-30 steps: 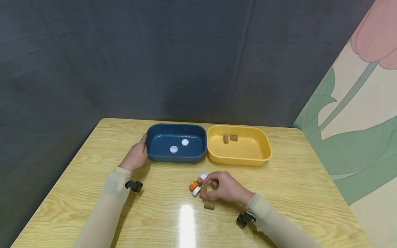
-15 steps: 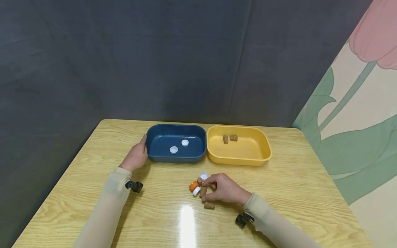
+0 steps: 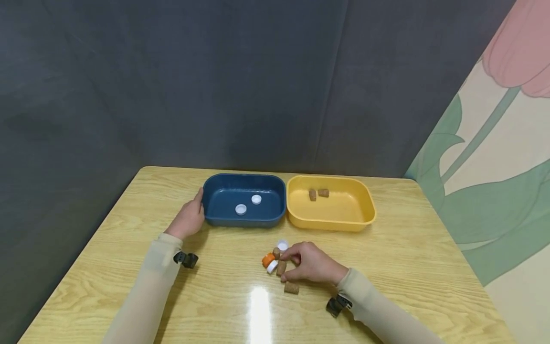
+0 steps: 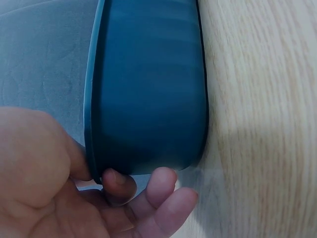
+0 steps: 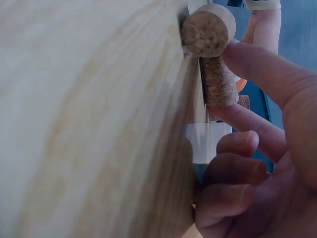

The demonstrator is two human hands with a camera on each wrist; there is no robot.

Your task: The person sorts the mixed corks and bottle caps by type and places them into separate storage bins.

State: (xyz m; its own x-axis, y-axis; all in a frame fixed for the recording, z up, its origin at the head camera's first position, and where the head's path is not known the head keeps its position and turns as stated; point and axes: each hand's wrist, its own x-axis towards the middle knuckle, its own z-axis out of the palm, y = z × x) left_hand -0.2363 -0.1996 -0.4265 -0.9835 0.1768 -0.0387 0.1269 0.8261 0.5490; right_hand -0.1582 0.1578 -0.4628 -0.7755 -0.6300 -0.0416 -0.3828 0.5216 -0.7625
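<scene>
My left hand [image 3: 188, 219] holds the left end of the blue tub [image 3: 242, 223]; in the left wrist view its thumb is behind the rim, fingers against the outer wall. My right hand [image 3: 315, 263] has thumb and index finger at the two ends of a cork [image 3: 281, 268] lying on the table. In the right wrist view that cork [image 5: 220, 84] shows between them. A second cork [image 3: 291, 288] lies just nearer me, by the thumb. Beyond the index fingertip are another cork [image 3: 277, 253], an orange cap [image 3: 268, 260], a white cap [image 3: 272, 266] and another white cap [image 3: 282, 245].
Two white caps [image 3: 241, 209] lie inside the blue tub. Right beside it stands a yellow tub [image 3: 331, 225] with two corks [image 3: 324, 193] in it. A dark cloth [image 3: 275, 86] hangs behind the wooden table [image 3: 399, 258].
My right hand has slid slightly toward me, its thumb now lower at the cork's near end. The nearest cork has shifted a little toward me. The left hand stays on the blue tub.
</scene>
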